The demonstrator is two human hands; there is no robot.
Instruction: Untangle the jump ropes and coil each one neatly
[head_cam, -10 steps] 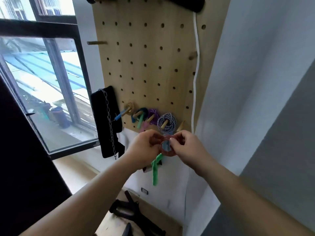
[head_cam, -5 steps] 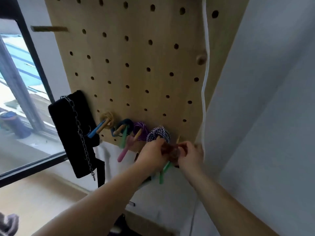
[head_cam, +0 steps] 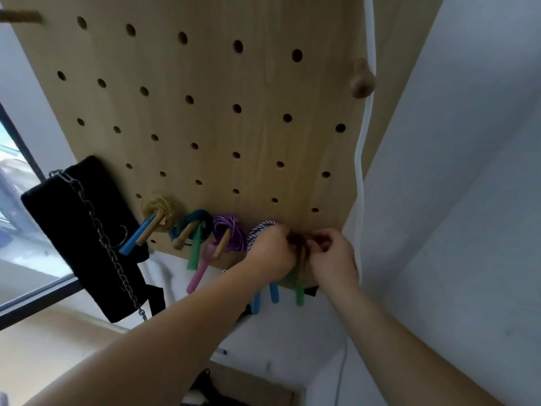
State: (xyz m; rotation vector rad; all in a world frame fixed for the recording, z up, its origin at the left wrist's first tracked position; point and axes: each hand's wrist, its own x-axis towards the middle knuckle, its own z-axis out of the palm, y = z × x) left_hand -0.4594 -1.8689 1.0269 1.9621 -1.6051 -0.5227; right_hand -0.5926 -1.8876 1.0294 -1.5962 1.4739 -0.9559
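A pale tan wooden pegboard dotted with dark round holes is carrying the colours along its bottom edge. Toward the lower left corner a straw-yellow coil is hanging with a bright blue handle. Next, a dark teal coil is showing a green handle, then a purple coil is trailing a pink handle. A blue-and-white striped coil is sitting beside a dark reddish-brown rope near the lower right corner, with blue and green handles dangling below. A black pad with a grey metal chain is hanging off the left edge; a white cord is running down the right edge.
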